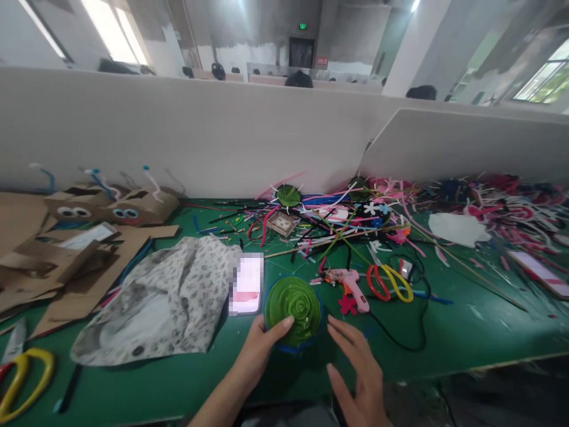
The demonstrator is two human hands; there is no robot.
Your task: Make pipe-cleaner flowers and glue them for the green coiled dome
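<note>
A round green coil [299, 302] with a blue rim, wound in a spiral, is in my left hand [263, 347], whose thumb lies across its face. To the right of the coil, my right hand [358, 367] is apart from it, with thumb and fingers spread and nothing between them. Beyond the coil lies a lit phone [247, 283] on the left. A pink glue gun [349, 283] rests to the right, with a red felt flower [347, 305] beside it. Red-and-yellow scissors [391, 282] lie farther right.
A patterned cloth [178, 302] and cut cardboard [84, 279] cover the left side, near other scissors [22, 373]. Two cardboard figures with eyes [127, 207] stand behind. Pipe cleaners [329, 222] pile up along the white partition [222, 136]. A black cord [411, 347] curves from the glue gun.
</note>
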